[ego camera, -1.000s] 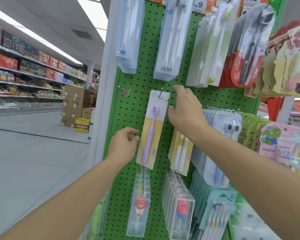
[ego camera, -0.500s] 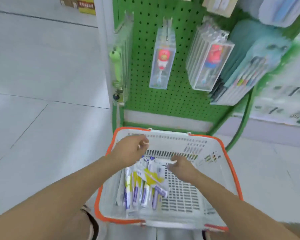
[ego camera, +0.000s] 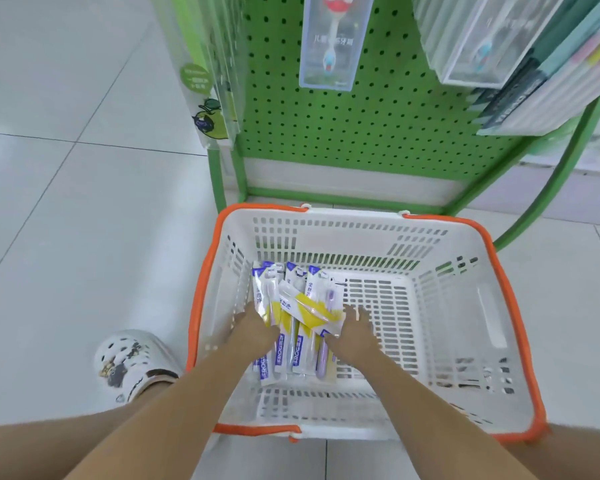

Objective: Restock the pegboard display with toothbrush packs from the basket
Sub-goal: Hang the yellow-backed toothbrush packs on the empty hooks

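- Nearest the viewer, beside the left forearm, a foot in a white clog (ego camera: 132, 363) stands on the tiled floor just left of the basket.
- Both forearms reach down into the white basket (ego camera: 492, 306) with its orange rim, which sits on the floor in front of the display, likely set there so both hands are free.
- The left hand (ego camera: 253, 329) lies on the left edge of the heap of toothbrush packs (ego camera: 291, 327), fingers spread and fairly straight, touching rather than clutching; it seems to steady or fan the pile.
- The right hand (ego camera: 354, 332) rests at the heap's right edge, fingers splayed forward over the basket floor. Whether its thumb pinches the slanted top pack (ego camera: 310, 306) cannot be told.
- That top pack lies crosswise over the others, which lie side by side between the hands, so it looks the easiest to lift next.
- Beyond the hands, the right half of the basket holds no packs.
- Farther off rises the green pegboard (ego camera: 378, 126), a clear child's toothbrush box (ego camera: 331, 39) hanging above the hands, and more packaged goods to the right.
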